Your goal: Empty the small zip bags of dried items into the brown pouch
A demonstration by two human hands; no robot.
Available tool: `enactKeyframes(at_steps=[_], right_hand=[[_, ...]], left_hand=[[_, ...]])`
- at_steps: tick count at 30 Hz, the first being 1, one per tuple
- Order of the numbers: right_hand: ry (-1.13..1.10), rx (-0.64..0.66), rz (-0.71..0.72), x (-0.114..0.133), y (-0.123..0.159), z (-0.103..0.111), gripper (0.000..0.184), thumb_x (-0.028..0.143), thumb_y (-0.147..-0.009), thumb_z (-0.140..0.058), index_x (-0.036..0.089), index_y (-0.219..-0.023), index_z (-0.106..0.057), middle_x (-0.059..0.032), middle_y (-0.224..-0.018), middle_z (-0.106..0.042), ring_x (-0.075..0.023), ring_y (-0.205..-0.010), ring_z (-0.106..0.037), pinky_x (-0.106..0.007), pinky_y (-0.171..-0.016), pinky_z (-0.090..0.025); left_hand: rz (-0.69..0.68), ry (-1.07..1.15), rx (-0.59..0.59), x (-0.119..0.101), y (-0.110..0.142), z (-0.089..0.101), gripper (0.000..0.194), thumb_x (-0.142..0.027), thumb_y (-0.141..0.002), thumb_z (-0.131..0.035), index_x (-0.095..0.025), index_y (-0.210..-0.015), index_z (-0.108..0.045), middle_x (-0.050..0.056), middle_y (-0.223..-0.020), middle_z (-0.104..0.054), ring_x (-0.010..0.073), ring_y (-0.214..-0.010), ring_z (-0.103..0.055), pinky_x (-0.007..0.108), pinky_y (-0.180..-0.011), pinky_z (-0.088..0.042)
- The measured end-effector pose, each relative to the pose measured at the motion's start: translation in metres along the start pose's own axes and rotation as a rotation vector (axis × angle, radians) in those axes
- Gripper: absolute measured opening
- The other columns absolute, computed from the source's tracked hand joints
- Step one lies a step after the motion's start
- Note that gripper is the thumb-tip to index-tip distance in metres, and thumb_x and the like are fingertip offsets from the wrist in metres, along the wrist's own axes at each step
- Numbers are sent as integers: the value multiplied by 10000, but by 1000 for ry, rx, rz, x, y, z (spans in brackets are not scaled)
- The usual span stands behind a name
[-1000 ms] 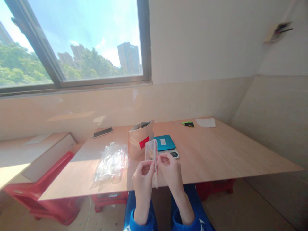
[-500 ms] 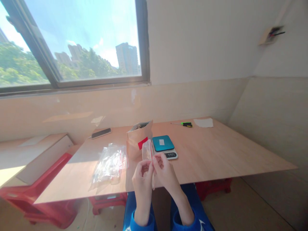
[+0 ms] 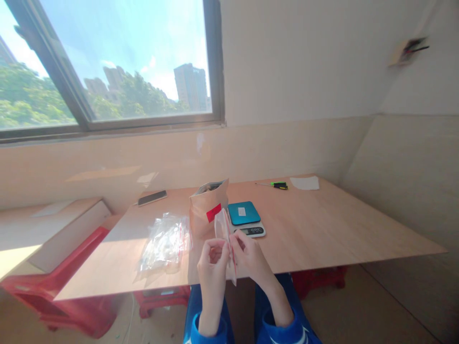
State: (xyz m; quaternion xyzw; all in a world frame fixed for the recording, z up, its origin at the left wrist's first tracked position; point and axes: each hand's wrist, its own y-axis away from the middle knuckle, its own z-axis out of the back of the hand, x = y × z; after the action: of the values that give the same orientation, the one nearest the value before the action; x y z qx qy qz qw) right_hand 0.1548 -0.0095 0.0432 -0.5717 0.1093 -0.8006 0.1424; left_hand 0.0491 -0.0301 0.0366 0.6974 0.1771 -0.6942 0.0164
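A clear zip bag [image 3: 222, 223] with a red strip along its edge is held upright over the front of the table. My left hand [image 3: 212, 260] pinches one side of its mouth, fingers closed. On the other side, my right hand [image 3: 248, 253] grips the edge by the red strip, also closed. Just behind the bag stands an open brown paper pouch [image 3: 202, 210] with a red label; its contents barely show. A kitchen scale [image 3: 244, 213] with a teal top lies beyond my right hand, nothing on its plate but a small white sticker.
Several clear zip bags [image 3: 165, 243] lie in a pile to the left. A phone [image 3: 152, 198] rests near the wall. Toward the back right are screwdrivers [image 3: 278, 185] and a white paper piece [image 3: 304, 183]. Red stools [image 3: 163, 298] stand under the wooden table [image 3: 340, 224].
The zip bag has turned slightly and shifted right, its red strip now showing further down between my hands. My right hand has moved a little right and down. The view has shifted slightly.
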Motion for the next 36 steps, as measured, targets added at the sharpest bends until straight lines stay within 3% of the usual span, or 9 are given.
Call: enactKeyframes(at_steps=[4, 8, 13, 20, 23, 26, 31, 33, 36], right_hand=[[186, -76, 34, -9, 0, 3, 314, 366, -917, -408, 218, -643, -445, 42, -555, -487, -122, -520, -478, -217, -508, -327], [332, -318, 29, -20, -1, 27, 273, 352, -878, -423, 228, -635, -437, 40, -537, -475, -128, -500, -479, -226, -502, -324], [290, -272, 12, -19, -1, 48, 311, 408, -895, -388, 233, -640, -422, 42, -525, -457, -137, -502, -504, -236, -508, -351], [-41, -206, 49, -2, 3, 43, 351, 476, -944, -364, 240, -687, -406, 31, -585, -479, -145, -571, -522, -248, -573, -426], [-136, -213, 55, 7, 5, 39, 381, 503, -954, -334, 242, -684, -400, 27, -595, -474, -144, -572, -506, -256, -595, -437], [-176, -248, 42, 13, 5, 33, 411, 534, -949, -317, 241, -676, -405, 22, -600, -469, -145, -587, -501, -262, -628, -449], [-152, -227, 1, 14, 5, 25, 393, 526, -943, -335, 236, -689, -414, 13, -631, -480, -154, -622, -510, -264, -609, -452], [-95, -234, -2, 11, 4, 26, 381, 498, -949, -330, 237, -690, -428, 8, -632, -488, -161, -613, -512, -275, -601, -456], [-16, -268, 0, 7, 3, 32, 378, 455, -958, -316, 225, -745, -527, -26, -702, -581, -174, -663, -569, -292, -655, -484]], left_hand=[[-28, -42, -50, 2, 1, 2, 250, -418, -750, -677, -188, -748, -579, 11, -674, -644, 172, -647, -629, 279, -616, -498], [-52, -240, -321, -3, -2, 19, 245, -422, -743, -681, -198, -742, -581, 1, -671, -628, 173, -649, -583, 291, -640, -465], [-43, -235, -197, -5, -7, 24, 268, -457, -759, -659, -205, -734, -570, -12, -627, -600, 163, -601, -560, 275, -592, -430], [-39, -34, -68, 4, -13, 21, 309, -491, -798, -610, -185, -842, -611, 11, -758, -632, 156, -695, -606, 259, -651, -484], [66, 214, -35, 14, -15, 16, 406, -541, -842, -515, -186, -992, -641, 64, -963, -680, 186, -871, -644, 288, -748, -517], [233, 410, 91, 23, -14, 8, 499, -555, -803, -565, -189, -1134, -641, 110, -1115, -683, 240, -1020, -646, 345, -832, -532], [378, 538, 322, 23, -8, 1, 584, -619, -749, -583, -166, -1102, -687, 138, -1035, -722, 289, -950, -681, 432, -808, -556], [421, 544, 280, 24, -8, 1, 577, -615, -751, -576, -155, -1079, -692, 137, -1002, -730, 286, -950, -684, 435, -810, -557], [410, 485, 94, 35, -11, 3, 495, -562, -772, -586, -180, -1069, -691, 115, -1043, -729, 269, -1024, -668, 402, -839, -553]])
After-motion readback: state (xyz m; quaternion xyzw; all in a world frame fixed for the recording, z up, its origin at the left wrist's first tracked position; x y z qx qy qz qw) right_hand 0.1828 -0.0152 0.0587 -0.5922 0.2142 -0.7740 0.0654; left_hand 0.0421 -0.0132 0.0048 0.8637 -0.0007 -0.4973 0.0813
